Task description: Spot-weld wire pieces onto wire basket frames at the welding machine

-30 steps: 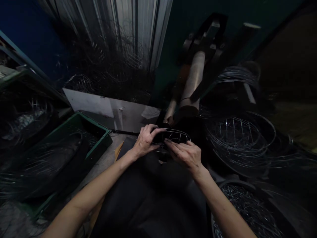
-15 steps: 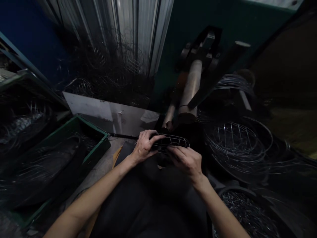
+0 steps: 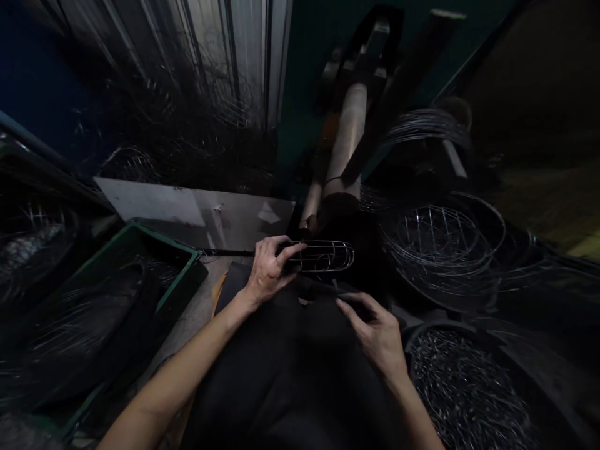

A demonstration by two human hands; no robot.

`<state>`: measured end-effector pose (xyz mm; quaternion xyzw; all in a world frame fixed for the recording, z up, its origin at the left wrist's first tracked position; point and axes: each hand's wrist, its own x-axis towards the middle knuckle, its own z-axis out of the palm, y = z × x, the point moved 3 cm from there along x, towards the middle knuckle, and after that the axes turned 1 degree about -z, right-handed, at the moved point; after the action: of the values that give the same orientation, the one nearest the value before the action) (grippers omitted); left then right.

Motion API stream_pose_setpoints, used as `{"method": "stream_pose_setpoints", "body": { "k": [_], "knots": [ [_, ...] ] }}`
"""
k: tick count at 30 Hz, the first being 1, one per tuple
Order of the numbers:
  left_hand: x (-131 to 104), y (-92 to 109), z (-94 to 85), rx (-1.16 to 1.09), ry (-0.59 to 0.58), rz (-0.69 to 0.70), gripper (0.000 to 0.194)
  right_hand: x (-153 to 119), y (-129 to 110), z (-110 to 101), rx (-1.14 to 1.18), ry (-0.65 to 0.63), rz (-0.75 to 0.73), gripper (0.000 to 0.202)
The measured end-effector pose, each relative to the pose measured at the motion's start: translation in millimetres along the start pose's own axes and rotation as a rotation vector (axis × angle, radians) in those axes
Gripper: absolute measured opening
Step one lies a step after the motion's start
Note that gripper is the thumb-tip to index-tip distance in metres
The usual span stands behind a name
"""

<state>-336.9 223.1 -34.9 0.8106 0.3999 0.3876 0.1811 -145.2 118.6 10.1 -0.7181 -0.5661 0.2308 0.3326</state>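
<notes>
My left hand point(image 3: 269, 270) grips the left side of a shallow, rounded wire basket point(image 3: 344, 257), its thumb along the upper rim and fingers behind it. The basket is tilted, with its open wire frame pointing right. Lower and to the right, my right hand point(image 3: 377, 328) is apart from the basket. Its thumb and forefinger are pinched together; whatever may be between them is too dark to make out. Beyond the basket, the ends of a thick metal bar point(image 3: 347, 137) and a thinner bar point(image 3: 312, 203) reach toward me from a green machine.
To the right stand a container of small metal pieces point(image 3: 464, 381) and a pile of wire rings and grids point(image 3: 435, 240). A coil of wire point(image 3: 424, 125) hangs behind. A green crate point(image 3: 175, 278) lies left, below a pale board point(image 3: 187, 209).
My right hand has come off the basket and moved down and right, its fingers pinched. My left hand still holds the basket. The view has shifted slightly.
</notes>
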Motion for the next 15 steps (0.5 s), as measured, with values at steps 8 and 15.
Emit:
{"method": "stream_pose_setpoints", "body": {
  "k": [8,15],
  "knots": [
    [-1.7,4.2,5.3,0.112,0.046,0.111,0.044,24.1,-9.4,21.8,0.047,-0.018,0.022,0.025],
    [-8.1,0.8,10.8,0.051,0.123,0.136,0.041,29.6,-26.2,35.8,-0.069,0.127,-0.085,0.021]
  ]
}}
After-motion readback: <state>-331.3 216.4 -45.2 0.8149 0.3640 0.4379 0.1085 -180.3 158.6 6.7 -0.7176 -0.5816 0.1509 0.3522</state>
